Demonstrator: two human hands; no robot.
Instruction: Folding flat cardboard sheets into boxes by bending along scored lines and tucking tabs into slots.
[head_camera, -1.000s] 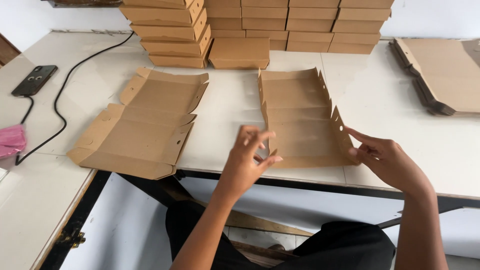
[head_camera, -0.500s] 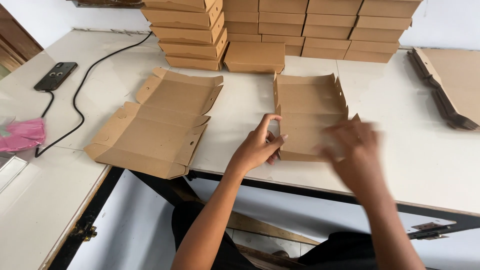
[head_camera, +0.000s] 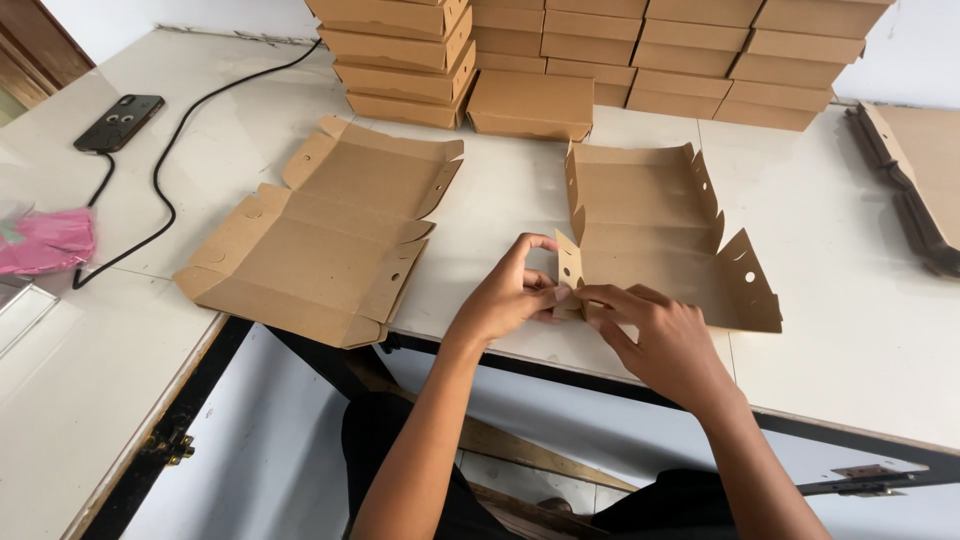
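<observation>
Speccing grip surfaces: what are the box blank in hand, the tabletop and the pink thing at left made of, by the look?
Box blank: brown kraft cardboard, matte, with creased folds and punched holes; both the left hand and right hand pinch its near-left corner flap. Tabletop: white, smooth, faintly glossy, likely laminate or painted board. Pink thing: crinkled and soft, probably thin plastic or cloth; unclear.

A white table (head_camera: 840, 250) with a black edge is seen under even, soft light. Behind the table a pale wall (head_camera: 200, 12) is visible, with a brown wooden frame (head_camera: 30, 45) left of the table. Below the table, pale floor (head_camera: 260, 440) is visible.
</observation>
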